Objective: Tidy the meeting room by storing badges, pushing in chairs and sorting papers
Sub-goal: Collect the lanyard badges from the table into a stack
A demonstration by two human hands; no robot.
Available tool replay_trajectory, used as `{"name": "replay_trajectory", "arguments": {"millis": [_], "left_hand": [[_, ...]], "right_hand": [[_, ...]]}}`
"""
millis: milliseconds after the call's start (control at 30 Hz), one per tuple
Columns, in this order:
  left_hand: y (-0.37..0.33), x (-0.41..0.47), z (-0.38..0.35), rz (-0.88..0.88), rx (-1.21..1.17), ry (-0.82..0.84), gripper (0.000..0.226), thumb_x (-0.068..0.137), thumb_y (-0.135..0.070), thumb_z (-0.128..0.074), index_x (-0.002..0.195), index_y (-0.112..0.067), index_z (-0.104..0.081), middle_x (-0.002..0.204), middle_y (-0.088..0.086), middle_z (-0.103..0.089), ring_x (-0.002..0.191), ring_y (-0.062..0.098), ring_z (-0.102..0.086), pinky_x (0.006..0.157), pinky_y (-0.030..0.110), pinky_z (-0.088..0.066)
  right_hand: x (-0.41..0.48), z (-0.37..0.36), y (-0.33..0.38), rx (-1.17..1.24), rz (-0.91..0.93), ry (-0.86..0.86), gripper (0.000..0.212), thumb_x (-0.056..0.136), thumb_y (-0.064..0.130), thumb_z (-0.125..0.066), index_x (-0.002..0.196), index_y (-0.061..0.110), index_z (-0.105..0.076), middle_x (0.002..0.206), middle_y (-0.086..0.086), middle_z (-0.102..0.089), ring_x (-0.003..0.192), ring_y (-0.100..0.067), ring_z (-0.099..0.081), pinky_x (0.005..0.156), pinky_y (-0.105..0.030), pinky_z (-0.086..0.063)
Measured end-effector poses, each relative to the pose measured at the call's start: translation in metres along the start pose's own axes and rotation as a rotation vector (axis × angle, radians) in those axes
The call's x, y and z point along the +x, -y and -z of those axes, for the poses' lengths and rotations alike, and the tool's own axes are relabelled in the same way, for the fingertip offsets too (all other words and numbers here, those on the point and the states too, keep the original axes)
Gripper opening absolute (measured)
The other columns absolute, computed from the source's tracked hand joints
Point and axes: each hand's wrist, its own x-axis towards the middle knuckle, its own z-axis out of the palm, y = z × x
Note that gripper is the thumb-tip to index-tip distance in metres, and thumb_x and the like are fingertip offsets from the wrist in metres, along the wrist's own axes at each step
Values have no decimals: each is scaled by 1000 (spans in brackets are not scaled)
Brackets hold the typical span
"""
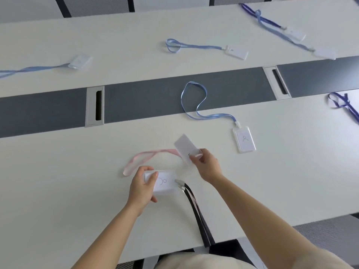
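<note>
- Head view: we saw the left hand (143, 184) gripping a stack of clear badge holders (167, 184). The thumb was curled over the top face and the fingers wrapped underneath, low over the white table (58, 171).
- We logged the right hand (206, 165) pinching a white card (184, 146) by its near end between thumb and fingertips. The card was tilted, off the table, just beyond the stack and apart from it.
- A pink lanyard (143, 157) lay looped on the table behind the stack, one end reaching behind the card.
- Dark lanyards (198, 214) ran from the metal clips (179, 184) at the stack's right end to the near table edge and hung over it.
- We marked a near badge (244, 139) lying flat to the right of the right hand. Its light blue lanyard (194, 98) curled onto the grey centre strip (145, 101).
- Beyond the strip we counted a middle badge (238, 53), a left badge (79, 61) and blurred far-right badges (297, 33), all with blue lanyards.
- A dark blue lanyard (343, 105) lay at the right edge. We could not see its badge.
- We noted a cable slot (95, 105) in the strip at left, a second slot (277, 82) at right, and chair backs (93, 4) past the far edge.
</note>
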Motion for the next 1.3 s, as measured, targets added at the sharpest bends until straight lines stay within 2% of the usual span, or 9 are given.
{"name": "replay_trajectory", "arguments": {"millis": [100,200,367,467,633,767,900,1100,1300], "left_hand": [[-19,10,-14,-28,-21,33,16,98,-32,-59,111,-22,-55,108,0,-56,64,20,-59,46,33,-50],[-43,15,-35,-19,-128,89,22,99,-39,-55,111,-20,-56,107,0,-54,67,12,-58,47,33,-50],[-83,11,-71,-71,-238,251,32,92,-43,-64,111,-19,-55,107,5,-57,87,19,-58,44,28,-47],[-99,9,-88,-79,-270,314,24,93,-27,-68,112,-22,-54,110,10,-62,87,23,-64,45,29,-46],[-128,9,-117,-98,-297,375,38,97,-14,-57,124,-41,-51,113,3,-54,87,28,-64,54,35,-52],[-135,10,-142,-120,-227,231,26,95,-10,-57,112,-29,-55,107,8,-53,83,25,-60,49,32,-50],[-133,8,-161,-27,-289,108,23,93,-18,-68,111,-25,-55,109,5,-57,85,22,-62,48,30,-50],[-131,7,-179,48,-363,-3,21,94,-12,-65,107,-23,-54,108,4,-57,91,26,-64,55,36,-55],[-129,-4,-178,61,-387,-108,19,95,-16,-64,112,-18,-56,112,7,-58,94,26,-61,50,33,-52]], "right_hand": [[-8,33,12,388,-6,183,27,103,33,-53,119,14,-62,98,-20,-68,74,-23,-68,75,-36,-62],[-15,59,11,227,7,308,28,103,37,-51,120,18,-64,86,-5,-60,64,-17,-58,65,-25,-54],[-18,83,1,-175,104,119,40,100,51,-46,133,31,-58,117,3,-65,106,-18,-61,92,-31,-49],[-21,94,-2,-94,137,72,42,100,54,-42,133,33,-58,119,0,-58,111,-18,-58,87,-29,-49],[-17,120,-7,175,112,184,46,106,48,-32,130,21,-60,125,2,-62,121,-17,-55,108,-37,-41],[9,147,-14,252,3,289,53,104,56,-27,130,21,-59,105,8,-61,99,-9,-59,101,-29,-41],[60,172,-41,-257,95,-4,37,105,36,-38,134,16,-48,132,-14,-49,124,-32,-45,103,-42,-37],[116,202,-66,-736,204,175,112,88,44,-71,158,16,12,166,-10,8,153,-36,3,121,-49,-14],[127,201,-71,-766,199,46,128,65,53,-87,156,16,-4,134,-10,-44,124,-31,-46,100,-40,-42]]}}
